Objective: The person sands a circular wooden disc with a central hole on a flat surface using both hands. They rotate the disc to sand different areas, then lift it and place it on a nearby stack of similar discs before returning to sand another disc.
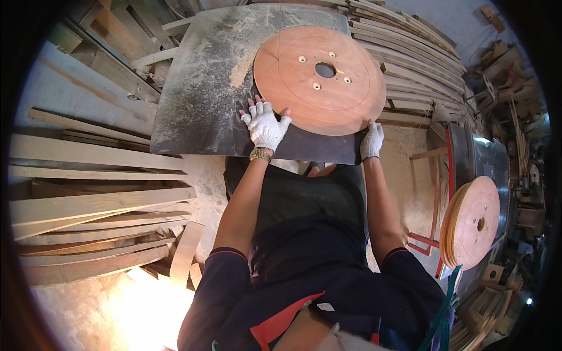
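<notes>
A large round wooden disc [316, 114] lies flat on a dark, dusty board [199, 111] in front of me. It has a central hole, several small holes around that and a faint drawn circle. My left hand [266, 126], in a white fingerless glove, rests at the disc's near left edge. Its fingers spread over the board, and its thumb lies by the rim. At the near right, my right hand [372, 141], gloved the same way, is closed at the disc's rim, with its fingertips partly hidden.
Long wooden planks [99, 202] lie stacked on the left. More strips [404, 52] are piled beyond the board at the far right. Several similar discs [477, 228] stand together on the right, beside a red metal frame [449, 169]. Wood scraps [506, 64] fill the back right.
</notes>
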Available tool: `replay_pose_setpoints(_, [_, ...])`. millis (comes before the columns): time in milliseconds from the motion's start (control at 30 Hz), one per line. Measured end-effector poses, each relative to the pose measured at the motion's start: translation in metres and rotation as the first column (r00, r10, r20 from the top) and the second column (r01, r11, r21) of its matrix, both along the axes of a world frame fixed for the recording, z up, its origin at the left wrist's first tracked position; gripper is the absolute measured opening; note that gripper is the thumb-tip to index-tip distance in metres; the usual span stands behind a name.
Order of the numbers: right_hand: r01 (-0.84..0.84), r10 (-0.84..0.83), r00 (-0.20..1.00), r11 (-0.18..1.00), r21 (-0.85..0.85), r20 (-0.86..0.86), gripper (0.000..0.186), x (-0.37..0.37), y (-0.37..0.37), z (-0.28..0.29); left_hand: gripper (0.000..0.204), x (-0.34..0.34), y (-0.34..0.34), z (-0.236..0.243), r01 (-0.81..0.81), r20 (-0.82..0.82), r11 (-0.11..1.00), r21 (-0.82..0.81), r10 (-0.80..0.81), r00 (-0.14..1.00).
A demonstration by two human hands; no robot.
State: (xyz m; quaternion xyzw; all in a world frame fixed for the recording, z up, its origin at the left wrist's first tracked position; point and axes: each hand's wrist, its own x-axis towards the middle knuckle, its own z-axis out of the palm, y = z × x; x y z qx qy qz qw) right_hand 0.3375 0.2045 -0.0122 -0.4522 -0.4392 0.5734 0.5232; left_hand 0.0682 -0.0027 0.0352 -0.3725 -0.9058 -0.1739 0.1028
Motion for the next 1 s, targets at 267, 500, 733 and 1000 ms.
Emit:
replay_pose_setpoints(267, [0.005,-0.005,1.0,1.0,-0.011,0.008,0.018,0.003,0.004,-0.002,0.084,-0.001,0.003,-0.001,0.004,-0.008,1.0,0.012,-0.004,1.0])
replay_pose_setpoints(500, [0.005,-0.003,1.0,0.996,-0.089,0.02,0.018,0.0,0.001,0.001,0.085,-0.006,0.003,-0.001,-0.011,-0.001,1.0,0.001,0.011,1.0])
replay_pose_setpoints(733, [-0.008,0.011,0.996,0.999,-0.032,0.09,0.018,0.003,-0.002,0.005,0.085,-0.009,0.006,0.001,-0.002,0.057,1.0,-0.012,0.003,0.998])
replay_pose_setpoints(1000, [0.001,0.004,0.997,0.998,-0.061,0.077,0.017,-0.003,-0.012,0.019,0.082,-0.019,0.008,-0.007,-0.021,-0.022,0.999,0.036,0.022,1.0])
